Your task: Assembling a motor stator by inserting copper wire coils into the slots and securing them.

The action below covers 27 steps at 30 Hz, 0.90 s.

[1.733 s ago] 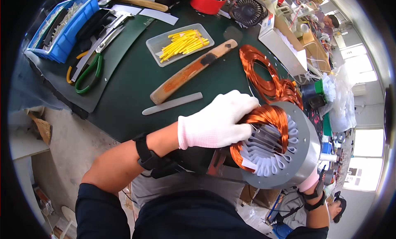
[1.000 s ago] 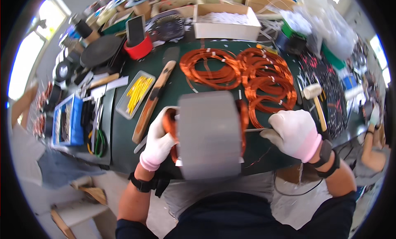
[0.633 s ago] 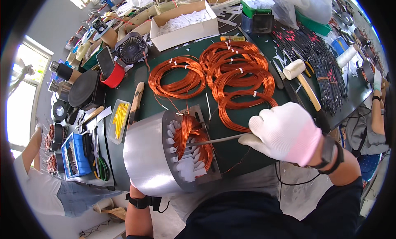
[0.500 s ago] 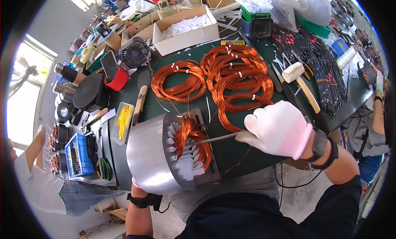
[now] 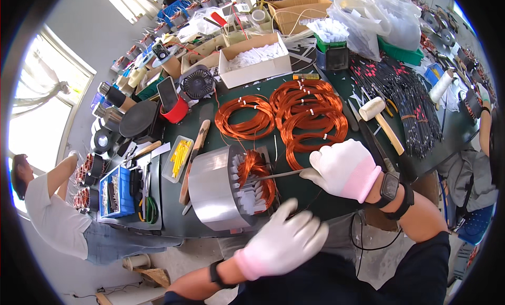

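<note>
A motor stator with a smooth metal shell (image 5: 213, 188) lies on its side at the near edge of the bench. Copper winding wire (image 5: 254, 167) bulges from its open right end, where white slot-insulation pieces (image 5: 248, 198) stick out. My right hand (image 5: 344, 169), in a white glove with a pink cuff, is closed on a thin grey rod (image 5: 281, 174). The rod's tip reaches into the copper wires at that end. My left hand (image 5: 286, 241), gloved alike, is in front of the stator's open end, fingers spread and holding nothing.
Copper coils (image 5: 244, 117) lie behind the stator. A mallet (image 5: 383, 121) and bundled black sleeves (image 5: 418, 102) are at right. At left are a tray of yellow sticks (image 5: 180, 159), a wooden-handled tool (image 5: 199, 147) and a blue bin (image 5: 114, 192). Another person (image 5: 60, 202) works at far left.
My left hand has come out from beside the stator's shell and swung right, its fingers now spread. My right hand keeps its hold on the rod. The whole view has shifted.
</note>
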Motion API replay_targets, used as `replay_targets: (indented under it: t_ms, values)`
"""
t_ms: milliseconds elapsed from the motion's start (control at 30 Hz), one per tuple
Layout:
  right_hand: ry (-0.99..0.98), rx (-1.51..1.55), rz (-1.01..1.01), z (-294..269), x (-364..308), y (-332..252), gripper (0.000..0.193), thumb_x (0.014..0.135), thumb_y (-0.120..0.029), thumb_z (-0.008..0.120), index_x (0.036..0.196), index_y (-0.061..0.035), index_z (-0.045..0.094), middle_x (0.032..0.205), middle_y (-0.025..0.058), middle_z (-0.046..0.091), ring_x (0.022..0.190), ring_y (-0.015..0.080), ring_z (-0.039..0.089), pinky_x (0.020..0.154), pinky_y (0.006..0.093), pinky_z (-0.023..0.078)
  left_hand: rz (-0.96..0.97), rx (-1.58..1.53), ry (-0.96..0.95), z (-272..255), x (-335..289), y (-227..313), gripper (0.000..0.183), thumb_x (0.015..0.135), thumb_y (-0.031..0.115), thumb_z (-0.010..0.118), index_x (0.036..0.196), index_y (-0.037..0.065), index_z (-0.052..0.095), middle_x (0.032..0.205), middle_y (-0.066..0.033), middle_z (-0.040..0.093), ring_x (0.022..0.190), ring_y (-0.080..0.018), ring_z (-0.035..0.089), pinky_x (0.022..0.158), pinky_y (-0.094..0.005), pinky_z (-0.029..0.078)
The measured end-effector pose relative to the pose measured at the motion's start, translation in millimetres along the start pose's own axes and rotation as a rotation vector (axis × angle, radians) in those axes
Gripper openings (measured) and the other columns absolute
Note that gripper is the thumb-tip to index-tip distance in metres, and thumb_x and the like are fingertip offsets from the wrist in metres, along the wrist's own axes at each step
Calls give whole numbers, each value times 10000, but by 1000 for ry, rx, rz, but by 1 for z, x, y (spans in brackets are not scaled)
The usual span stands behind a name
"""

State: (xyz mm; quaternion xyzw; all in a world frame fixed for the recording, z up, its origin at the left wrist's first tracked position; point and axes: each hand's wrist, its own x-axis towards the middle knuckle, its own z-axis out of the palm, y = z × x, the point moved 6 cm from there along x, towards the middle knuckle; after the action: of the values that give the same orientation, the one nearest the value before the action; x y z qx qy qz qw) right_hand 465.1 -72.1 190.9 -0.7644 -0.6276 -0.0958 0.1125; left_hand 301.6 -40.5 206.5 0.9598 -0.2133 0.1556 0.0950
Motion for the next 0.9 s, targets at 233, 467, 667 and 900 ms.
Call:
replay_targets:
  t_ms: [233,467,667,900]
  values:
    - [-9,41,-59,0,-2,3,369,945,-467,713,859,-113,658,668,58,622,623,258,692,553,398,513,-613,342,-281,59,15,-43,453,925,442,732,1198,84,682,1212,-70,681,1243,-283,589,1041,-761,374]
    - [-253,-27,68,-37,-6,-8,348,970,-430,680,826,-115,646,697,55,671,635,246,720,567,381,535,-641,289,-299,74,3,-50,452,925,434,736,1182,66,690,900,-35,667,805,-213,685,1017,-754,396]
    - [-81,-150,6,-32,-22,0,434,880,-490,781,747,-127,586,623,45,564,564,230,629,510,372,455,-606,362,-215,77,3,-50,554,949,442,718,1314,29,668,827,-27,600,710,-179,643,931,-681,480]
    - [13,-218,-84,-26,-25,-1,409,817,-452,819,750,-124,584,637,32,515,567,214,578,501,371,413,-560,398,-181,81,0,-50,567,924,463,736,1306,47,686,810,-11,588,665,-162,624,930,-681,483]
